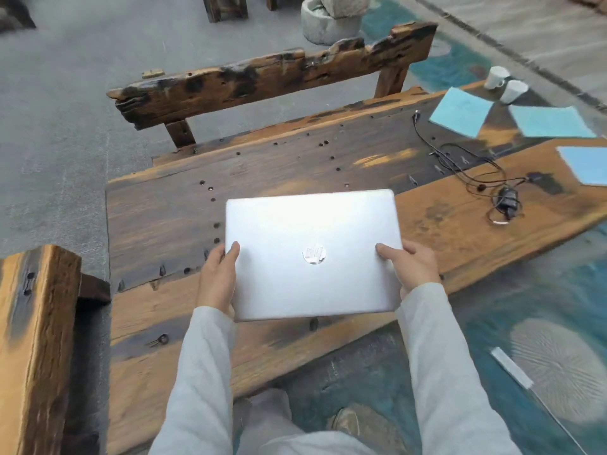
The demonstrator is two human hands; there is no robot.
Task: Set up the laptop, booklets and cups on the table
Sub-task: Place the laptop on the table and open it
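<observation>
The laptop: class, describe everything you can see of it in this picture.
The laptop is silver, metal-looking, with rounded corners and a round mirrored logo on its lid. It is closed, lid up, held roughly flat over the wooden table. The left hand and right hand grip its side edges, thumbs on the lid.

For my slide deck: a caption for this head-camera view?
Both hands, left hand and right hand, hold a closed laptop over the wooden table.
</observation>
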